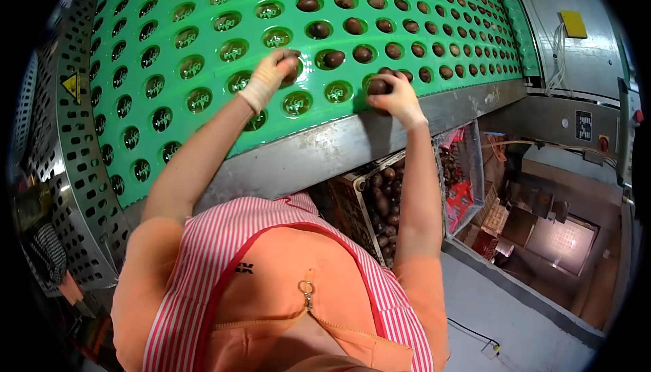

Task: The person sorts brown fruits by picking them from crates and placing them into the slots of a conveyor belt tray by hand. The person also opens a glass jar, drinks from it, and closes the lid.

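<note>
A green sheet [196, 128] with rows of round cavities slopes away before me, and dark brown eggs [363, 53] sit in many cavities on its right part. Over the middle of it, my left hand [266, 77] has its fingers closed around a brown egg [290, 67], close above a cavity. Closer to the sheet's near edge, my right hand [400, 101] grips another brown egg [378, 87], with more eggs just beyond its fingers. Near the hands, cavities [296, 104] in the lowest rows hold no egg. My fingers partly cover both held eggs.
A metal rail [319, 151] runs along the sheet's near edge. Below it stand a crate [352, 199] of brown eggs [386, 216] and a grey bin [475, 182] with red plastic. A perforated metal guard [74, 148] borders the left side; a metal cabinet [563, 53] stands at right.
</note>
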